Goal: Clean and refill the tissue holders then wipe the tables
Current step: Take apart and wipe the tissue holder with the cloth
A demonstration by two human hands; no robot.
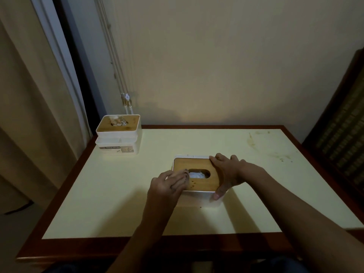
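Left hand (167, 184), nearest the viewer, rested relaxed fingers on the near-left part of the wooden lid (199, 184) of the tissue holder (197, 198), mid-table (118, 203). Right hand (226, 174) kept its grip curled round the holder's right edge. A stacked pair of holders (118, 134) stood far left of it. Bracing the base while seating the lid evenly seemed advisable.

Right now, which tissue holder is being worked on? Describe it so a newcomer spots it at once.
Start at the cream-topped table with the dark wood border. Near its middle sits a white tissue holder with a wooden lid, gripped by the right hand and touched by the left hand. The stacked holders stand untouched at the far left corner.
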